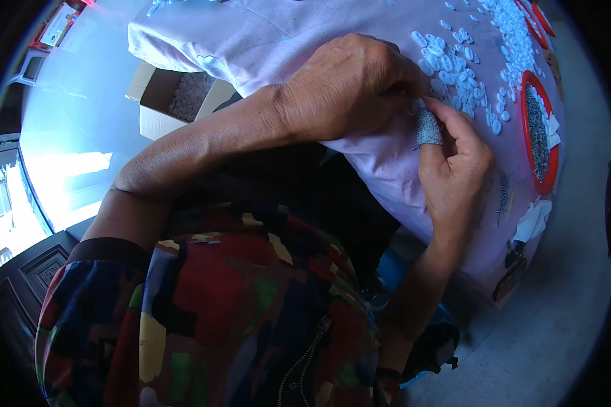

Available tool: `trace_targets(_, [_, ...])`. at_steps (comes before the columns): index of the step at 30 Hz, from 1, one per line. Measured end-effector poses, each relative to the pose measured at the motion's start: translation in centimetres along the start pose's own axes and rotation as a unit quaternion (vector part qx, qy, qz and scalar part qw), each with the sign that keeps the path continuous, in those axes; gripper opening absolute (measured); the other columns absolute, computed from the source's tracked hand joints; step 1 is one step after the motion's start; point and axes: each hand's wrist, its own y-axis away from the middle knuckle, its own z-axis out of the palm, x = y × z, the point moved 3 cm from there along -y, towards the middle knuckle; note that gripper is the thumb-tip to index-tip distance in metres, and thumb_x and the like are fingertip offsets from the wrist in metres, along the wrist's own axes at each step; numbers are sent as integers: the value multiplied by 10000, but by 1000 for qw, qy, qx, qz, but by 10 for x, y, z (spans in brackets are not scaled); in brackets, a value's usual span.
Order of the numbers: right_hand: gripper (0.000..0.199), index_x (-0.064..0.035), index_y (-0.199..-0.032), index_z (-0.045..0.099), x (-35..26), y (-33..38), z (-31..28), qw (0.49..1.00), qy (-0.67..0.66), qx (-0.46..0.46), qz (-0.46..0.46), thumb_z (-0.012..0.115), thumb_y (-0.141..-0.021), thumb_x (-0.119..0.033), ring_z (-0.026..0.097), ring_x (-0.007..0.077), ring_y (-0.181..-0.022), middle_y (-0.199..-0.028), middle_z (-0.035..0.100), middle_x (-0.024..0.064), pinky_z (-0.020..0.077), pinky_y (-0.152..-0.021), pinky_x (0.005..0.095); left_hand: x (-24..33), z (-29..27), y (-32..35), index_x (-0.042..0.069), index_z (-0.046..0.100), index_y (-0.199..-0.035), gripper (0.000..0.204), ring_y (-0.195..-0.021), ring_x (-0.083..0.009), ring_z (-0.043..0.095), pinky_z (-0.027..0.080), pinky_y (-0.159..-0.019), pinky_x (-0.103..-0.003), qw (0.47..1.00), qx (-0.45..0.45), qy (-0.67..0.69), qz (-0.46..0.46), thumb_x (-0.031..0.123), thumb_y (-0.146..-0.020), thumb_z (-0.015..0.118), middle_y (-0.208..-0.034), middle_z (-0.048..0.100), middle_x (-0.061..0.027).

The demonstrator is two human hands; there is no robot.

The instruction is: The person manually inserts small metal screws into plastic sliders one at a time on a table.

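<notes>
The person's 2 bare hands meet above the near edge of a table covered with a pink cloth. The left hand reaches across from the left with its back turned up and its fingers curled in toward the right hand. The right hand comes up from below with its thumb and index finger bent close together, the tips near the left hand's fingers. A grey speckled wrap covers the end of the right thumb. The left hand hides the meeting point, so I cannot tell whether either hand is grasping something there.

Small white oval pieces lie loose on the cloth just beyond the fingers, and a denser spread of white bits runs toward the far right. To the right of the hands, a red tray holds many small grey things, with a white scrap at its right side. Nearer the person, a small dark cluster and a crumpled white sheet lie on the cloth. Left of the table, an open cardboard box contains more pale pieces.
</notes>
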Motion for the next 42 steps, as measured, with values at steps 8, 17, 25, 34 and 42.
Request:
trace_targets(8, [233, 4, -1022, 696, -20, -7, 3, 990, 124, -10, -63, 605, -813, -45, 644, 346, -770, -861, 652, 169, 518, -692, 414, -11, -6, 1, 24, 713, -1004, 162, -768, -192, 696, 567, -733, -280, 992, -24, 123, -29, 114, -869, 710, -896, 712, -113])
trace_targets(17, [236, 29, -1052, 702, 2, -2, 5, 996, -83, -12, 41, 605, -840, -12, 704, 240, -828, -934, 717, 178, 549, -744, 326, -15, -3, 0, 33, 720, -992, 141, -765, -167, 696, 559, -720, -276, 995, -34, 84, -51, 123, -890, 684, -855, 716, -94])
trace_targets(25, [247, 19, -1064, 705, 5, 0, 1, 998, -54, -25, 15, 602, -841, -1, 704, 244, -828, -926, 718, 158, 555, -740, 333, -18, -1, -1, 37, 720, -998, 150, -773, -157, 688, 551, -738, -269, 991, -46, 120, -38, 135, -888, 694, -869, 716, -84])
trace_targets(34, [199, 3, -1028, 712, 10, 5, 4, 997, -64, 13, -33, 615, -854, 5, 687, 257, -802, -881, 683, 140, 555, -696, 342, -16, -1, 0, 43, 723, -994, 155, -796, -164, 689, 553, -748, -279, 986, -41, 162, -7, 143, -876, 709, -884, 711, -78])
trace_targets(42, [178, -2, -997, 703, 2, 6, 2, 998, 9, 7, -56, 626, -837, 2, 657, 282, -749, -841, 656, 145, 530, -648, 354, -13, 1, 1, 25, 716, -977, 157, -805, -207, 691, 556, -744, -292, 993, -43, 99, 38, 139, -870, 710, -914, 700, -103])
